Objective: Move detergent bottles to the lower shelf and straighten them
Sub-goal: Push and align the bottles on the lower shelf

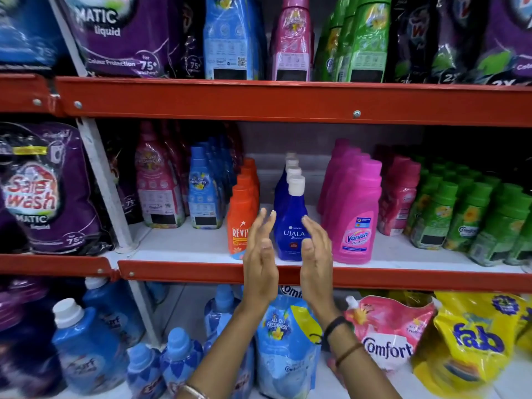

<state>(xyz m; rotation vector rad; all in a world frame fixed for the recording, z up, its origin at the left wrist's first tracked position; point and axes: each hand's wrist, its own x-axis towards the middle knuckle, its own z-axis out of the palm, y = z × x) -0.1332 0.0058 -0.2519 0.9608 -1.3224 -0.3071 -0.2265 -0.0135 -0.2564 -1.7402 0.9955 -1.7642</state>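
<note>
A dark blue Ujala bottle [291, 217] with a white cap stands upright at the front of a row on the middle shelf [178, 246]. My left hand [260, 263] is flat and open just left of it, fingers up. On the bottle's right side my right hand [316, 263] mirrors it, palm inward. Both hands flank the bottle a little in front of it, and neither holds anything. An orange Revive bottle row [240, 226] stands to the left, a pink Vanish bottle row [355, 223] to the right.
Green bottles [460, 220] fill the middle shelf's right, blue [204, 194] and pink softener bottles its left. The red shelf rail [403, 279] runs below my hands. The bottom shelf holds blue bottles [86, 347], Comfort pouches [288, 341] and yellow Fab packs [475, 341].
</note>
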